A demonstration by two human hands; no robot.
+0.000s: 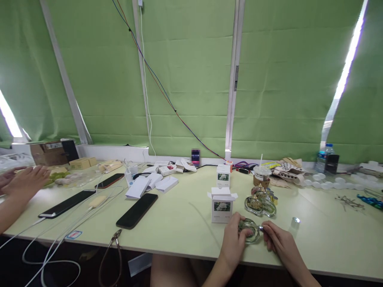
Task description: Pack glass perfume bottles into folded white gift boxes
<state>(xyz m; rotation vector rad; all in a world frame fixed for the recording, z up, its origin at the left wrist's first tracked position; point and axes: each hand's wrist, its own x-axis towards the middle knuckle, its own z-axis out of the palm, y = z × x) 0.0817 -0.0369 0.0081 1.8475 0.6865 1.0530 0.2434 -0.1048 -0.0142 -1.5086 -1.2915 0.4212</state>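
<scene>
The round glass bottle (254,235) sits low over the near part of the bench (185,229), between the two hands, with its silver neck (261,229) turned toward the right. The left hand (235,238) is clamped on the body, thumb across the face, while the right hand (277,238) has its fingertips drawn together at the neck; exactly what they pinch is partly hidden, so I would not swear to the grip there. The thick, clear wall suggests a stiff piece with some weight for its size, smooth enough to slip and likely to chip if knocked. The broad body looks the sounder place to hold, with the neck better suited to a light pinch. The bench's front edge runs just beneath the wrists, so a dropped bottle could roll off it. The open-flapped carton (222,211) stands right beside the left hand, and a cluster of glass bottles (260,205) lies just beyond, where glass could strike glass. A small silver-topped cap (296,221) stands near the right hand. The wider stretches for moving lie leftward, between the carton and the black phone (137,211), and rightward past the cap.
</scene>
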